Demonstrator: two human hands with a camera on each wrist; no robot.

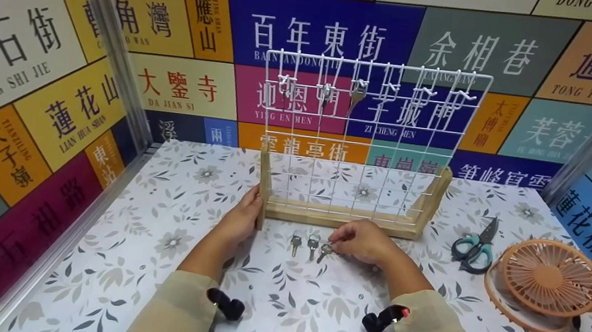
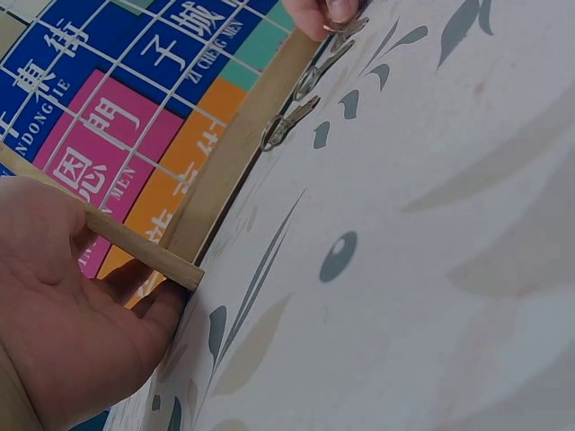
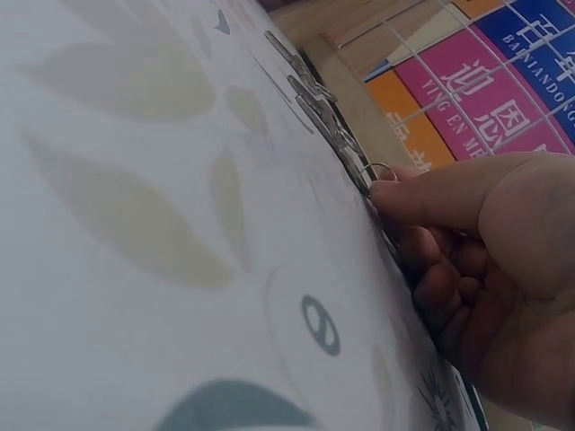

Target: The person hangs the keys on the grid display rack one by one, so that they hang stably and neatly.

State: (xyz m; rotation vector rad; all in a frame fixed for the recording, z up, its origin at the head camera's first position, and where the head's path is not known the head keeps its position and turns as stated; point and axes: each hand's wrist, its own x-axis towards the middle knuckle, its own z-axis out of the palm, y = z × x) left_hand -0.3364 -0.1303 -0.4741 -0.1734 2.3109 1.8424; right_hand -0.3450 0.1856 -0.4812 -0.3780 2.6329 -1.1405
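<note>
A white wire grid rack point(image 1: 357, 161) stands upright in a wooden base point(image 1: 339, 221). My left hand point(image 1: 245, 213) holds the base's left end piece point(image 2: 144, 250), thumb on one side and fingers on the other. Three keys lie in a row on the table before the base: a left key point(image 1: 295, 244), a middle key point(image 1: 312, 248) and a right key point(image 1: 324, 251). Between thumb and fingertip, my right hand point(image 1: 362, 241) pinches the ring point(image 3: 381, 167) of the right key. Further keys hang on the rack's left hooks, among them a brass-coloured key point(image 1: 357, 96).
To the right lie scissors point(image 1: 475, 246) with teal handles, beside an orange fan point(image 1: 551, 278). Bare white hooks point(image 1: 463, 97) line the rack's upper right. A panel wall with street-name signs point(image 1: 321, 31) rises behind the flower-patterned table point(image 1: 286, 313).
</note>
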